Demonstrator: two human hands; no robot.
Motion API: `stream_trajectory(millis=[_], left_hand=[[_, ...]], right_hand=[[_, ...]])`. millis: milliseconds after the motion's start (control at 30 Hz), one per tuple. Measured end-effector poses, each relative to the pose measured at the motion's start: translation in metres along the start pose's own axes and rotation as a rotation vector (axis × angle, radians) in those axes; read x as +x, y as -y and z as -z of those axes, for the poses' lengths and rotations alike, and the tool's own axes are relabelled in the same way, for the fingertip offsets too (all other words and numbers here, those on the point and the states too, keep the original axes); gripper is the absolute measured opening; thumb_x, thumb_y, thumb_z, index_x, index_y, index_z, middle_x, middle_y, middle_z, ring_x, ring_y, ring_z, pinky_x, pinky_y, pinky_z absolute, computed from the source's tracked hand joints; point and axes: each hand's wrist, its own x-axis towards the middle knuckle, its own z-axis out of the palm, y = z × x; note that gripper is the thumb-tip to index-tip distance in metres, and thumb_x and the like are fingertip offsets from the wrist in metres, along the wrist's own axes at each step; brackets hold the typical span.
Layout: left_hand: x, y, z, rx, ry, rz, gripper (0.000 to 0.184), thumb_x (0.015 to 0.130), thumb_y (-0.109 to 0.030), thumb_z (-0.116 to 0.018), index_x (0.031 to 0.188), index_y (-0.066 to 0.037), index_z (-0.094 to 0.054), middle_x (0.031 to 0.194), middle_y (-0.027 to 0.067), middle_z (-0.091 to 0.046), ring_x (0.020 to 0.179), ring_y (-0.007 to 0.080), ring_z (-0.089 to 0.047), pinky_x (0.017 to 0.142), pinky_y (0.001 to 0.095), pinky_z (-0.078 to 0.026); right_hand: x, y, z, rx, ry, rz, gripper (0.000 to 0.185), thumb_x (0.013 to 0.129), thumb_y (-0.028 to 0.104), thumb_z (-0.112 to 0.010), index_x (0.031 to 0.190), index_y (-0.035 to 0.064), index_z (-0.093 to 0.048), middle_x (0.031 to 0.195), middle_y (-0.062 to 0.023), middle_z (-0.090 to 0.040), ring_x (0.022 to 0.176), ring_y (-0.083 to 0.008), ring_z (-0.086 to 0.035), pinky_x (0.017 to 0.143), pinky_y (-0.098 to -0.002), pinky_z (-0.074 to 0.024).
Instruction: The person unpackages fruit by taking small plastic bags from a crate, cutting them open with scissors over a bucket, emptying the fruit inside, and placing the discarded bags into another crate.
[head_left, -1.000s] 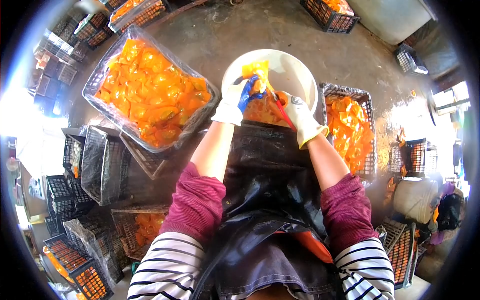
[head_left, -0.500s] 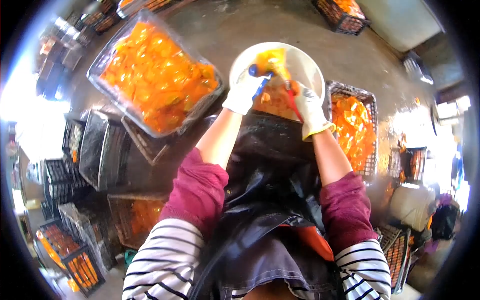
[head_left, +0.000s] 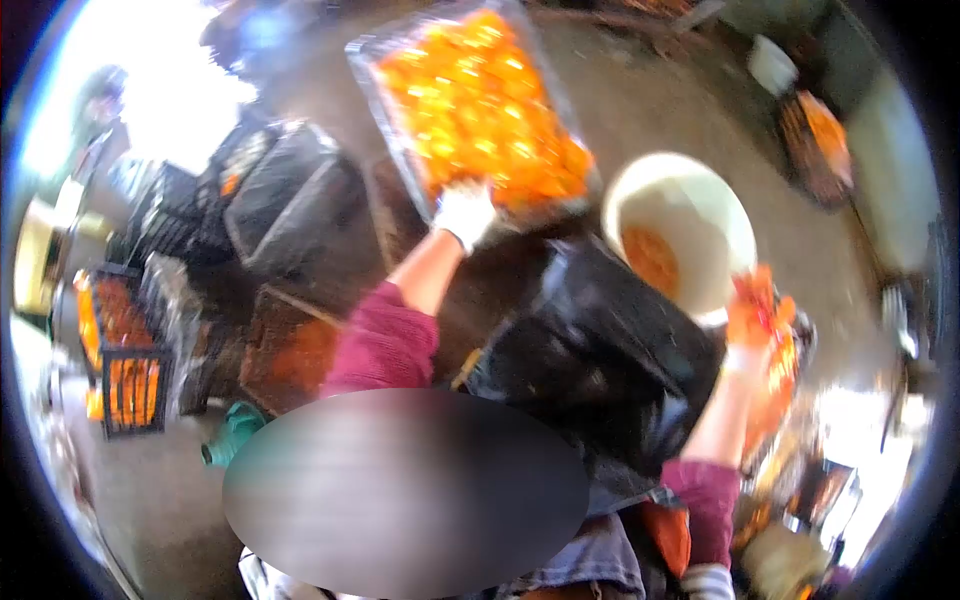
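Observation:
My left hand (head_left: 467, 213), in a white glove, reaches over the near edge of a plastic-lined crate (head_left: 392, 135). Its fingertips are lost among glossy orange pieces of produce (head_left: 480, 110) and motion blur. On the other side, my right hand (head_left: 755, 320) is raised beside the near rim of a white bucket (head_left: 735, 215), its glove orange on the palm side. A bit of red shows in that palm, where the red-handled tool (head_left: 768, 322) appears to be held, though smeared. Shredded orange bits (head_left: 650, 260) lie in the bucket.
Dark crates (head_left: 290, 200) are stacked at the left, near a black crate of orange produce (head_left: 135, 390). A green object (head_left: 235, 432) lies on the floor. More orange pieces (head_left: 778, 390) sit beyond my right wrist. An orange-filled container (head_left: 822, 135) stands at the far right.
My view has swung left. My left hand has left the yellow-orange piece held over the bucket and reached into the lined crate. My right hand has drawn back to the bucket's near right side.

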Motion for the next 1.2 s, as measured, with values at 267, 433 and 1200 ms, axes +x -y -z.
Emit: stream_trajectory(millis=[267,433,1200], left_hand=[[0.007,0.012,0.005,-0.173,0.341,0.139,0.041,0.088,-0.031,-0.052,0.12,-0.008,-0.062,0.114,0.0173,-0.065,0.106,0.0315,-0.063,0.09,0.045,-0.048],[0.017,0.022,0.01,-0.308,0.458,0.109,0.045,0.08,-0.038,-0.059,0.108,-0.004,-0.069,0.115,0.0171,-0.065,0.108,0.0271,-0.063,0.092,0.0402,-0.048],[-0.011,0.03,-0.013,-0.661,0.108,0.232,0.034,0.084,-0.031,-0.061,0.105,-0.004,-0.068,0.107,0.0186,-0.066,0.101,0.0319,-0.063,0.088,0.0389,-0.049]], right_hand=[[0.019,-0.017,-0.014,-0.092,-0.35,-0.01,0.055,0.096,0.039,-0.049,0.134,-0.0009,-0.048,0.135,-0.0132,-0.054,0.12,-0.0283,-0.053,0.108,-0.0443,-0.0347],[0.028,-0.035,-0.031,-0.23,-0.297,-0.1,0.053,0.095,0.038,-0.053,0.129,-0.0027,-0.05,0.132,-0.0123,-0.056,0.114,-0.0239,-0.057,0.103,-0.037,-0.0419],[0.027,-0.048,-0.049,-0.428,-0.523,-0.077,0.055,0.094,0.048,-0.048,0.121,0.0016,-0.058,0.101,-0.0035,-0.063,0.085,-0.0171,-0.055,0.076,-0.0314,-0.0447]])
